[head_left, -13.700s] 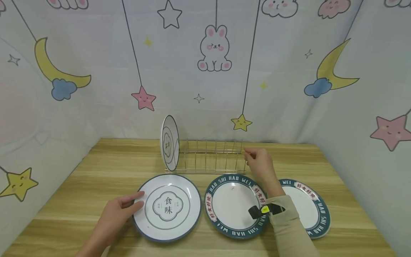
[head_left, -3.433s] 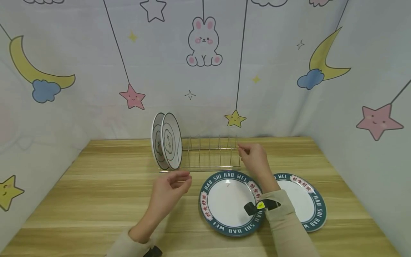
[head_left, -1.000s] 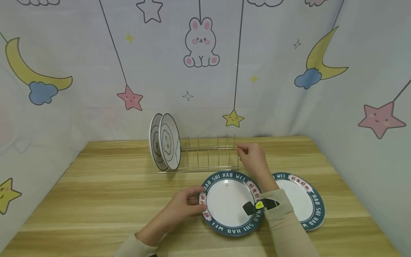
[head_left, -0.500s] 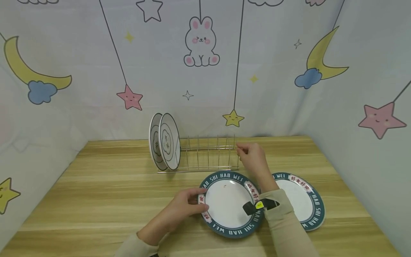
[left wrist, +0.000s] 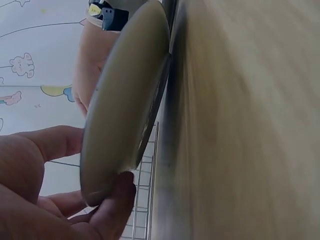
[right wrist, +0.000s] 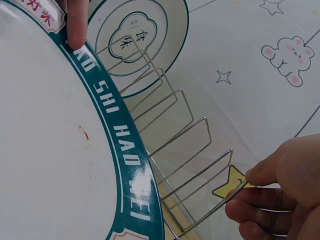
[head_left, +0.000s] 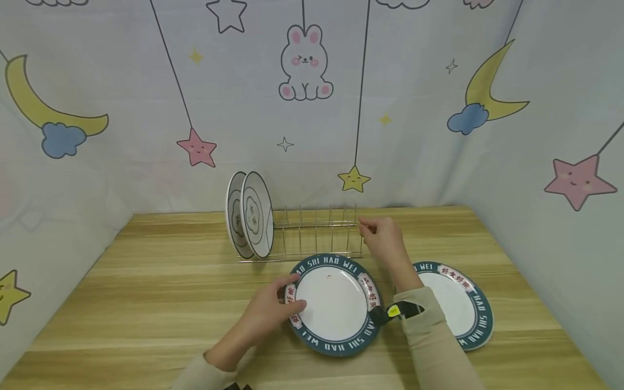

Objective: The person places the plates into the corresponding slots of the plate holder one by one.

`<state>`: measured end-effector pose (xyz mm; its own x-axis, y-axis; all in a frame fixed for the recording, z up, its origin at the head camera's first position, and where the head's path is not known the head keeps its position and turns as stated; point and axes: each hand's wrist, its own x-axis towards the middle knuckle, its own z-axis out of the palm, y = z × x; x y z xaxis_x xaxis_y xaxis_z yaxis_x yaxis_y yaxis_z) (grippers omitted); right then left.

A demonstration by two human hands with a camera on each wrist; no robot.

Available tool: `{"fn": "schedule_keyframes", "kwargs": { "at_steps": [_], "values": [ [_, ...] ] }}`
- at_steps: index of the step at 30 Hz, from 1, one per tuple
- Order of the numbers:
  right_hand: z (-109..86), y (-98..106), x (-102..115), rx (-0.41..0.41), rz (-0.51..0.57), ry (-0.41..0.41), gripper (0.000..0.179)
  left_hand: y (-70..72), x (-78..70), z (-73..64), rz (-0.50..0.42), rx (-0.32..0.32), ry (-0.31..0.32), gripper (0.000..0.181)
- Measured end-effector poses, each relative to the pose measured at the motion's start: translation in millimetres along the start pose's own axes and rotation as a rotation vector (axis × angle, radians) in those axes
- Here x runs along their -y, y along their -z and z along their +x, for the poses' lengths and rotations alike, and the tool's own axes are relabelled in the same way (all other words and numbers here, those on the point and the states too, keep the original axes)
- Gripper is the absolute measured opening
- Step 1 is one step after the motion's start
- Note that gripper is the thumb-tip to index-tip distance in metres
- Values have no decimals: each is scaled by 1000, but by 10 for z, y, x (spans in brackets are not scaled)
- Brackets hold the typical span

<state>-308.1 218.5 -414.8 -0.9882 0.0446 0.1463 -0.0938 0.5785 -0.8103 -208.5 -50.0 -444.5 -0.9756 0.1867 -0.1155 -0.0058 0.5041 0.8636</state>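
My left hand [head_left: 270, 309] pinches the left rim of a white plate with a green lettered border [head_left: 333, 309], thumb on top and fingers beneath. In the left wrist view the plate [left wrist: 125, 100] is lifted and tilted, its underside off the table. With thumb and fingers my right hand [head_left: 385, 241] pinches the right end wire of a metal dish rack [head_left: 317, 241]; the right wrist view shows that grip [right wrist: 245, 185] clearly. Two white plates with a dark rim [head_left: 258, 216] stand upright in the rack's left slots.
Another green-bordered plate [head_left: 458, 303] lies flat on the wooden table [head_left: 146, 303] at the right, partly behind the right forearm. A patterned cloth [head_left: 244, 108] hangs behind and at both sides.
Over the last second my left hand has raised the green-bordered plate and drawn it left, tilting it. Earlier, the second dark-rimmed plate went from the table into the rack. My right hand stays put.
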Motion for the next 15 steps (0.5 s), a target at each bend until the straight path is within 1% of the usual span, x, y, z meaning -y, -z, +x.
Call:
{"fn": "schedule_keyframes", "kwargs": {
  "at_steps": [3, 8, 15],
  "values": [
    [-2, -1, 6, -1, -5, -11, 31, 36, -9, 15, -9, -50, -14, 51],
    [-8, -1, 12, -4, -18, -2, 30, 79, -16, 28, -80, -109, -27, 38],
    [-16, 0, 12, -13, -23, 17, 30, 97, -10, 32, -166, -201, -80, 22]
  ]
}}
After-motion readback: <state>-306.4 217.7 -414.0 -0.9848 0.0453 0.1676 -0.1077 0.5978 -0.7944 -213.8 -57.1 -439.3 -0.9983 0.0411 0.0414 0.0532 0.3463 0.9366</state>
